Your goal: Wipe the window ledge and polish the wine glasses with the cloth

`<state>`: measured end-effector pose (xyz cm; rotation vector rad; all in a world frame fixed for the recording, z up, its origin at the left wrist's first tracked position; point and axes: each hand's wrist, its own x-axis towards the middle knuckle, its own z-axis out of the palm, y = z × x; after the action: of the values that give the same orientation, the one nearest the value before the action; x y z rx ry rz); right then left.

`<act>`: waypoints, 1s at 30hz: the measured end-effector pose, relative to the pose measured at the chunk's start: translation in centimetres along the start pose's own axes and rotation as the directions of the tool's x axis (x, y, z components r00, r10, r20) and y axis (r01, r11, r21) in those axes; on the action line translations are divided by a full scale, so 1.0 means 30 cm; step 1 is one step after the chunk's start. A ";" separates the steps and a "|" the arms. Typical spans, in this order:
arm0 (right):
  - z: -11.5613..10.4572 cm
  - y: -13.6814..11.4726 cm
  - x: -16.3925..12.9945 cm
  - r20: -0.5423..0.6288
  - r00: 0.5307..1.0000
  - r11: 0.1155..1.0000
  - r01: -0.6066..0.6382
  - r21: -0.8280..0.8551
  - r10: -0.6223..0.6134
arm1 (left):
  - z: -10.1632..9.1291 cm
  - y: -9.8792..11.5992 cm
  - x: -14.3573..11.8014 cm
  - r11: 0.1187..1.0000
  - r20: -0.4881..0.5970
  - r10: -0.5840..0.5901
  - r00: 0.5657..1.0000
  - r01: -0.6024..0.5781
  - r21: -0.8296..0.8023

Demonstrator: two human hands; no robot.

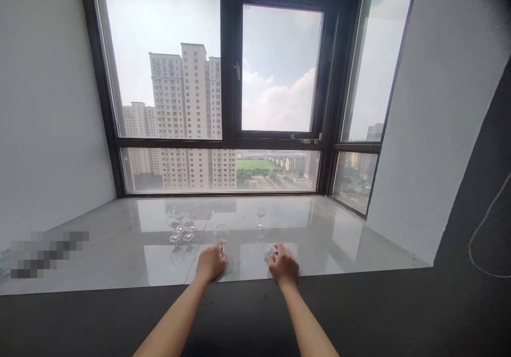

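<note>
The sill (120, 250) is showing as polished pale stone, glossy enough to be mirroring the window and the clear, smooth glasses (181, 225) standing on it. The left hand (211, 264) is holding the stem of one such glass (221, 234), while the right hand (283, 265) is pressing a soft white cloth (270, 250). The frame (227, 80) is looking like dark matt metal, the walls (48, 107) like matt paint.

Bright daylight pours through the window (223, 91), glaring off the glossy sill (339, 240) below it. The walls beside the window bend, perhaps from lens distortion; a pixelated patch sits far left.
</note>
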<state>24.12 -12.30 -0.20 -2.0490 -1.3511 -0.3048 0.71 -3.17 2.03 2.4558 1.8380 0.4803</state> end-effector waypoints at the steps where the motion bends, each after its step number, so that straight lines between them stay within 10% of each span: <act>1: 0.002 0.001 0.000 -0.001 1.000 1.000 0.002 -0.002 -0.002 | 0.002 -0.002 0.002 1.000 -0.004 0.003 1.000 -0.004 -0.001; 30: 0.013 0.012 0.002 0.012 1.000 1.000 0.001 -0.007 -0.001 | 0.015 -0.003 0.009 1.000 -0.014 -0.006 1.000 0.006 -0.011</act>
<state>24.40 -12.09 -0.61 -2.0590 -1.3594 -0.2985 0.82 -2.82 1.65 2.4455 1.8419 0.5072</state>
